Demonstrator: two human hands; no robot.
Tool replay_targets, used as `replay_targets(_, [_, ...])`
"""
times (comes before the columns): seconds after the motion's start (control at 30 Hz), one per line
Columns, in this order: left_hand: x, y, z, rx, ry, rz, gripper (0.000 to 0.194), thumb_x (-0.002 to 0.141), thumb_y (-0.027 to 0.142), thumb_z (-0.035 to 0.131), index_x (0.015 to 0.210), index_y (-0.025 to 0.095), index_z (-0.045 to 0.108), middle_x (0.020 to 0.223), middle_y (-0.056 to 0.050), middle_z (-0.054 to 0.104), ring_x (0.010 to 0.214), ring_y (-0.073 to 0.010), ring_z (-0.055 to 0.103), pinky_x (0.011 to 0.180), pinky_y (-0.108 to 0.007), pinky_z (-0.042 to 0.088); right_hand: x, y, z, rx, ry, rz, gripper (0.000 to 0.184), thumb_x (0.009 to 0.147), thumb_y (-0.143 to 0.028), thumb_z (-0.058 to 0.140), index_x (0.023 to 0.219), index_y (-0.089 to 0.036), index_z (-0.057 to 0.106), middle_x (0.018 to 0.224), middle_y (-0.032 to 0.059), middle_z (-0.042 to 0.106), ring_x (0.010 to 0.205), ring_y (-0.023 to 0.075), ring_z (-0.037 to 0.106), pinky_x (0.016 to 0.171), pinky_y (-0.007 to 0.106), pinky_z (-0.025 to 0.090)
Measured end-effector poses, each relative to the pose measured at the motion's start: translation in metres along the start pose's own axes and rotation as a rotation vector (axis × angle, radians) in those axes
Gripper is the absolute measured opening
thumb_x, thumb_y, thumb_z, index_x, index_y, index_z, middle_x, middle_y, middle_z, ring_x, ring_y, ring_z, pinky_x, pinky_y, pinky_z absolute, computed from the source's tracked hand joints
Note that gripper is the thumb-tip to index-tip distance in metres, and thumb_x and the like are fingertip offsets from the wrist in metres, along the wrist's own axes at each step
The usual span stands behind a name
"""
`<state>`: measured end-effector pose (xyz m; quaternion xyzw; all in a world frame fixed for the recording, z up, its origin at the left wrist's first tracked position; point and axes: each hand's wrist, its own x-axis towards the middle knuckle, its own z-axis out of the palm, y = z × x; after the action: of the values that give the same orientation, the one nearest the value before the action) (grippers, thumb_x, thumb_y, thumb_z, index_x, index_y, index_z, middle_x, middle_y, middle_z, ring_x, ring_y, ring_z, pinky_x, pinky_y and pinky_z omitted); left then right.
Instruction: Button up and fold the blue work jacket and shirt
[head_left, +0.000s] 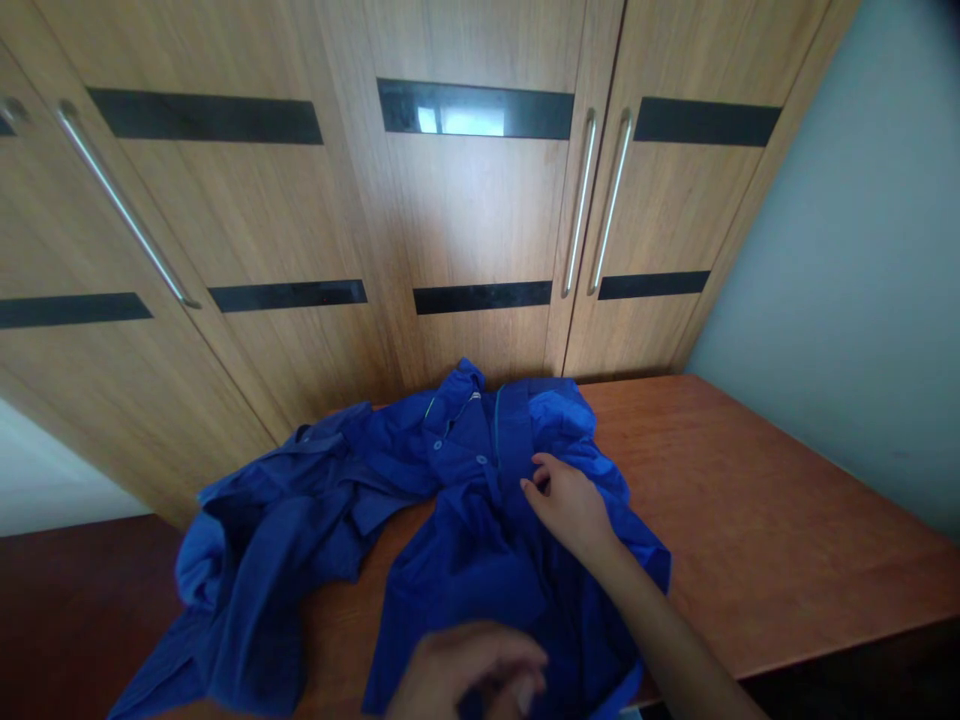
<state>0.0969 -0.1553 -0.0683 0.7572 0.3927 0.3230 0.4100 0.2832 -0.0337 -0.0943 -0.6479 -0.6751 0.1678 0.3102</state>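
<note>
Clothing [465,545], blue, buttoned: lies rumpled on brown table [720,500], before wooden cupboard [480,210]. Right hand [571,505]: curled over clothing's right part, grip cannot be told. Left hand [469,670]: near, curled, blurred, grip likewise unclear

Wood-grain cabinet [465,220] with metal handles [580,203] and dark strips [482,298] stood behind reddish-brown surface [735,520]. Grey-blue wall [862,330] sat to the right. Upper-middle strip [544,115] showed a bright reflection [472,122].
</note>
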Motion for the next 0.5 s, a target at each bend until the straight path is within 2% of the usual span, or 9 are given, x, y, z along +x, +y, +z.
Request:
replay_targets(0.1, [0.034, 0.007, -0.042, 0.299, 0.266, -0.040, 0.023, 0.088, 0.026, 0.050, 0.103, 0.025, 0.066, 0.098, -0.003, 0.070, 0.087, -0.0165, 0.066, 0.077, -0.027, 0.053, 0.015, -0.010, 0.000, -0.126, -0.036, -0.001, 0.042, 0.076, -0.025, 0.060, 0.117, -0.021, 0.057, 0.084, 0.0042, 0.069, 0.082, 0.0224, 0.065, 0.066, 0.028, 0.043])
replay_targets(0.17, [0.063, -0.006, -0.060, 0.524, 0.325, 0.012, 0.036, 0.083, 0.024, 0.056, 0.119, 0.026, 0.058, 0.122, -0.006, 0.061, 0.110, -0.0221, 0.058, 0.095, -0.038, 0.047, 0.025, -0.017, 0.000, -0.095, -0.058, -0.055, 0.041, 0.072, -0.016, 0.058, 0.112, -0.022, 0.059, 0.081, 0.0032, 0.069, 0.077, 0.0200, 0.064, 0.065, 0.027, 0.042])
replay_targets(0.23, [0.092, -0.028, -0.067, 0.683, 0.285, 0.064, 0.051, 0.076, 0.022, 0.063, 0.126, 0.024, 0.052, 0.139, -0.010, 0.046, 0.128, -0.0274, 0.042, 0.105, -0.046, 0.037, 0.033, -0.021, 0.002, 0.044, -0.064, -0.133, 0.038, 0.068, -0.009, 0.054, 0.104, -0.022, 0.061, 0.077, 0.0011, 0.067, 0.072, 0.0165, 0.062, 0.065, 0.025, 0.042])
replay_targets(0.3, [0.115, -0.047, -0.066, 0.759, 0.191, 0.080, 0.041, 0.075, 0.020, 0.065, 0.115, 0.022, 0.058, 0.141, -0.011, 0.043, 0.131, -0.0284, 0.037, 0.106, -0.046, 0.035, 0.038, -0.019, 0.010, 0.245, -0.067, -0.194, 0.034, 0.066, -0.007, 0.051, 0.095, -0.021, 0.061, 0.073, -0.0012, 0.063, 0.067, 0.0140, 0.058, 0.063, 0.023, 0.043])
replay_targets(0.4, [0.135, -0.061, -0.066, 0.762, 0.043, 0.093, 0.017, 0.077, 0.017, 0.063, 0.093, 0.020, 0.064, 0.121, -0.008, 0.060, 0.119, -0.0245, 0.050, 0.102, -0.042, 0.037, 0.038, -0.004, 0.026, 0.519, -0.066, -0.207, 0.026, 0.066, -0.010, 0.050, 0.089, -0.020, 0.057, 0.071, -0.0035, 0.056, 0.064, 0.0121, 0.055, 0.060, 0.022, 0.043])
replay_targets(0.5, [0.141, -0.055, -0.081, 0.622, -0.047, 0.094, 0.009, 0.080, 0.020, 0.059, 0.087, 0.019, 0.064, 0.093, -0.003, 0.068, 0.093, -0.0193, 0.061, 0.090, -0.033, 0.043, 0.032, 0.014, 0.040, 0.687, -0.076, -0.149, 0.023, 0.069, -0.016, 0.054, 0.092, -0.019, 0.053, 0.074, -0.0039, 0.054, 0.062, 0.0103, 0.053, 0.058, 0.022, 0.043])
